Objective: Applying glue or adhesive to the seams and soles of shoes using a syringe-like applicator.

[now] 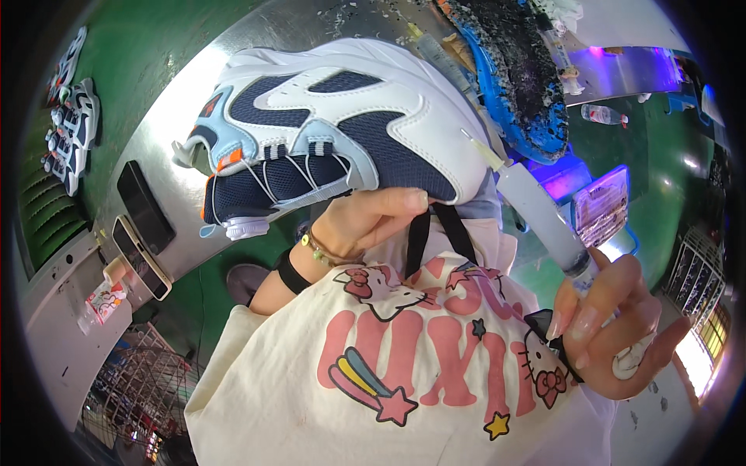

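Note:
My left hand grips a white and navy sneaker from below, its thumb pressed to the shoe's side near the toe. The sneaker is tilted on its side, with light blue and orange trim, thin laces and a round white dial at the tongue. In my right hand is a clear syringe filled with whitish fluid, the fingers wrapped round its plunger end. The syringe's needle tip points up and left at the white toe edge of the sneaker. Whether it touches, I cannot tell.
Beyond the sneaker, a blue, black-crusted tray and another syringe lie on the metal table. To the left are a black phone, a second phone and more sneakers. A plastic bottle lies at right.

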### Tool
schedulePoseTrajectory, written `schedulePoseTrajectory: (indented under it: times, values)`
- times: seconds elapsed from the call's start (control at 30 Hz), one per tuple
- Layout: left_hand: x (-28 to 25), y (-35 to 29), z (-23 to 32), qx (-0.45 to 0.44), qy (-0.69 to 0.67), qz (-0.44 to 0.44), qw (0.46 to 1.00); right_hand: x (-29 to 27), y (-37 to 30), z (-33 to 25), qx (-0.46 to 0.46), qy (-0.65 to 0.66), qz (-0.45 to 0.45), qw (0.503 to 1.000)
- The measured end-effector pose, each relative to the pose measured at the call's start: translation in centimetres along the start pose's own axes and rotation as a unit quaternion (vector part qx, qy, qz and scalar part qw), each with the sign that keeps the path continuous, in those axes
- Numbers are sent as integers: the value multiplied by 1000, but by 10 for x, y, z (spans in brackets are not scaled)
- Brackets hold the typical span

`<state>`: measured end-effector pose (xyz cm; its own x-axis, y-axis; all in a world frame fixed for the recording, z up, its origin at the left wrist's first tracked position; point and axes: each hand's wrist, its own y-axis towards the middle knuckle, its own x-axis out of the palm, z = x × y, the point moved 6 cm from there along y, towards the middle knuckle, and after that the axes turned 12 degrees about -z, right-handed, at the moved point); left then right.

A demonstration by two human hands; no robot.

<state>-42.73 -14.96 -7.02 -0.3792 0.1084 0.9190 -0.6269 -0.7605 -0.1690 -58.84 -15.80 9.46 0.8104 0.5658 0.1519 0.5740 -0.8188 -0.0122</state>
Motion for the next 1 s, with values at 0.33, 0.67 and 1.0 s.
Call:
schedulePoseTrajectory:
  times: [0.33, 0.67, 1.0]
  values:
    - [11, 38, 26, 99, 4, -44, 994, -3, 2, -6, -28, -59, 29, 997]
    - [32, 58, 50, 236, -105, -58, 964, 2, 17, 0, -106, -118, -2, 987]
    - [60, 43, 67, 181, -89, 150, 968, 10, 20, 13, -219, -207, -2, 953]
